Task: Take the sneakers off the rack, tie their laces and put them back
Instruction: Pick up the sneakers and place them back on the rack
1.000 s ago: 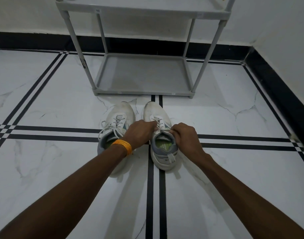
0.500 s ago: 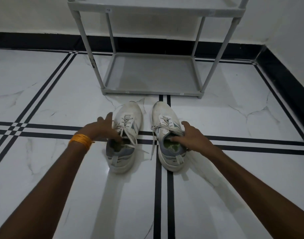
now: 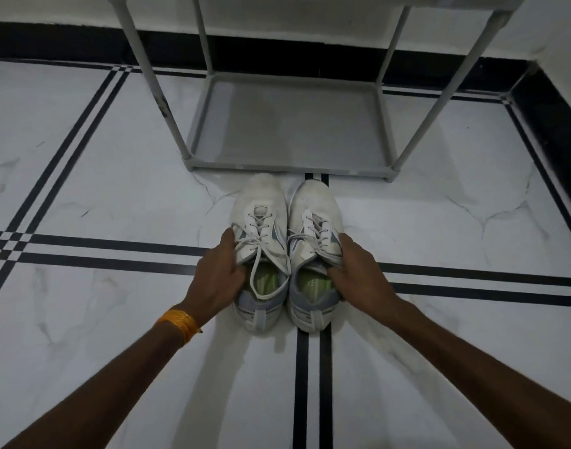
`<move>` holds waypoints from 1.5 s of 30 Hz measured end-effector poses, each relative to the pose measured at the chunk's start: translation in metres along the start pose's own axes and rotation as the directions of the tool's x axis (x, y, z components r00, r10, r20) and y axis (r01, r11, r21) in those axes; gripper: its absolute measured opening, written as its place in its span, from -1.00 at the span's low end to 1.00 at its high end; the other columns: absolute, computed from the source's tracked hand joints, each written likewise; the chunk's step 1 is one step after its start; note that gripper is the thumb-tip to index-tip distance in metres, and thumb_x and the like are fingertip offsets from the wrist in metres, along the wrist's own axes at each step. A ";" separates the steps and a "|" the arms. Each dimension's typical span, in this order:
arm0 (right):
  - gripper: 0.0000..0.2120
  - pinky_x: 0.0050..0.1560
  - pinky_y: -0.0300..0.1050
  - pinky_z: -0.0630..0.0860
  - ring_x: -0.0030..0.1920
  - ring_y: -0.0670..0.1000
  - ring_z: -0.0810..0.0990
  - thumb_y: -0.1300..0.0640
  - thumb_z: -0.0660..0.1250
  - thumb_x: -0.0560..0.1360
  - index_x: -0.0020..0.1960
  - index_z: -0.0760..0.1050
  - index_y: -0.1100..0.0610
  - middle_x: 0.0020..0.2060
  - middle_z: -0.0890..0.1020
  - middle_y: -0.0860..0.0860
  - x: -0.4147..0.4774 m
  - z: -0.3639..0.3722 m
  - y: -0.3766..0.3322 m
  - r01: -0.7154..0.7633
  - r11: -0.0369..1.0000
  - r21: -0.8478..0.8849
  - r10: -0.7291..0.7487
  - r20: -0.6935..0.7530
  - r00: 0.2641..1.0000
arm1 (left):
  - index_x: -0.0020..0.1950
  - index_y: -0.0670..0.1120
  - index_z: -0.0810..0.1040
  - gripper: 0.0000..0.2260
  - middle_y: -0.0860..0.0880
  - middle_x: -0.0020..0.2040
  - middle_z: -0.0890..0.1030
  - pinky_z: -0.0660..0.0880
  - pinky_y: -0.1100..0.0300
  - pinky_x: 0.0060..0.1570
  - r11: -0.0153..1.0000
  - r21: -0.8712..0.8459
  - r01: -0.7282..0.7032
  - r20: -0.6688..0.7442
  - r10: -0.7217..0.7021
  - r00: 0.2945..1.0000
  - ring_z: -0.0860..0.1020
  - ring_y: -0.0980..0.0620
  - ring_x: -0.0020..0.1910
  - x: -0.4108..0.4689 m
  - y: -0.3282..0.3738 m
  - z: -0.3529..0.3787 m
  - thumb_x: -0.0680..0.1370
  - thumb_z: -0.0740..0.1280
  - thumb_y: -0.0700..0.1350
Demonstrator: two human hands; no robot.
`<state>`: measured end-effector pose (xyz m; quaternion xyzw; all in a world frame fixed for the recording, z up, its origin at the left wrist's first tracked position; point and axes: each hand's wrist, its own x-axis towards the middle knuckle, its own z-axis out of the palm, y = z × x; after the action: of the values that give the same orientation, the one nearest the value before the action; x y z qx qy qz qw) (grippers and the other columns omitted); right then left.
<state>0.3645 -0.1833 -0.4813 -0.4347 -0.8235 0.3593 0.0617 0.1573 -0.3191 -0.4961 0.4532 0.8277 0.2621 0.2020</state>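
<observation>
Two white sneakers with grey heels and green insoles stand side by side on the floor, toes pointing at the rack. My left hand (image 3: 217,277) grips the outer side and collar of the left sneaker (image 3: 260,222). My right hand (image 3: 358,273) grips the outer side and collar of the right sneaker (image 3: 315,218). The two shoes touch along their inner sides. The left sneaker's laces hang in loose loops over its opening; the right one's laces lie across the tongue. The grey rack (image 3: 287,128) stands just beyond the toes, its bottom shelf bare.
White marble floor (image 3: 99,176) with black stripe lines runs all around. A black skirting (image 3: 556,118) and white wall close off the back and the right side. The rack's legs rise at the left and right of the bottom shelf.
Both hands left the right sneaker's laces; the left hand went to the left sneaker. The two shoes have been pushed together, and the view has shifted closer to the rack.
</observation>
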 end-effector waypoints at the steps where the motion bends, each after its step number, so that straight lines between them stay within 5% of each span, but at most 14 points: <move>1: -0.65 -0.02 -0.14 0.44 0.08 0.11 0.55 0.26 0.28 0.50 0.27 0.37 0.19 0.10 0.56 0.12 -0.003 -0.002 -0.002 0.028 0.999 0.026 -0.027 -0.014 1.000 | 0.34 -0.09 0.31 -0.60 -0.12 0.17 0.61 0.46 0.12 -0.07 1.000 -0.015 -0.009 -0.006 0.009 1.000 0.59 -0.19 0.02 0.000 0.003 -0.005 0.53 0.32 -0.12; 5: -0.48 0.24 -0.01 0.50 0.21 0.04 0.52 0.25 0.25 0.51 0.45 0.26 0.11 0.26 0.52 0.06 -0.021 -0.025 -0.021 0.030 0.996 0.088 -0.026 -0.046 0.999 | 0.38 -0.06 0.30 -0.57 -0.07 0.22 0.59 0.44 0.19 -0.01 0.995 -0.088 -0.040 -0.003 0.040 0.999 0.59 -0.13 0.08 -0.007 0.036 -0.044 0.53 0.32 -0.12; 13: -0.43 0.26 0.09 0.48 0.24 0.09 0.50 0.24 0.24 0.51 0.49 0.19 0.11 0.29 0.48 0.08 -0.069 -0.161 -0.126 -0.031 0.999 0.042 0.034 -0.058 0.998 | 0.38 -0.07 0.30 -0.57 -0.06 0.16 0.61 0.43 0.19 -0.06 0.989 -0.150 -0.003 0.017 0.006 1.000 0.60 -0.10 0.01 -0.031 0.157 -0.170 0.53 0.30 -0.12; 25: -0.41 0.24 -0.22 0.35 0.30 0.10 0.47 0.27 0.24 0.57 0.54 0.11 0.15 0.37 0.42 0.12 -0.064 -0.388 -0.293 -0.027 0.999 0.045 0.030 -0.068 0.997 | 0.39 -0.01 0.28 -0.56 -0.05 0.17 0.62 0.54 0.08 0.04 0.982 -0.183 0.051 -0.026 -0.056 0.998 0.61 -0.12 0.05 0.010 0.340 -0.365 0.54 0.31 -0.12; 29: -0.42 0.31 -0.04 0.42 0.32 0.14 0.47 0.25 0.23 0.58 0.54 0.10 0.16 0.41 0.41 0.14 -0.023 -0.417 -0.310 -0.010 0.999 0.041 0.013 -0.077 0.997 | 0.34 -0.03 0.31 -0.60 -0.11 0.14 0.63 0.57 -0.07 0.05 0.980 -0.164 0.114 -0.009 -0.117 0.993 0.61 -0.19 0.02 0.057 0.358 -0.390 0.54 0.31 -0.06; 40: -0.51 0.18 0.16 0.52 0.16 0.15 0.54 0.29 0.21 0.53 0.44 0.24 0.19 0.22 0.51 0.17 0.142 -0.395 -0.291 -0.088 0.996 0.005 0.088 -0.101 0.991 | 0.24 -0.12 0.40 -0.68 -0.15 0.10 0.64 0.53 0.00 0.01 0.981 -0.137 0.135 0.056 -0.128 0.990 0.61 -0.21 0.02 0.223 0.318 -0.365 0.54 0.31 -0.03; 45: -0.48 0.24 0.07 0.49 0.20 0.21 0.53 0.27 0.22 0.55 0.48 0.20 0.24 0.28 0.49 0.23 0.207 -0.376 -0.275 -0.106 0.993 -0.043 0.102 -0.075 0.992 | 0.22 -0.11 0.37 -0.69 -0.15 0.09 0.64 0.55 -0.03 0.02 0.987 -0.096 0.129 0.100 -0.120 0.988 0.61 -0.22 0.01 0.283 0.289 -0.342 0.52 0.32 -0.07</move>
<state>0.2086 0.0764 -0.0718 -0.4913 -0.8051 0.3263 0.0627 0.0047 -0.0318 -0.0782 0.4014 0.8295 0.2693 0.2798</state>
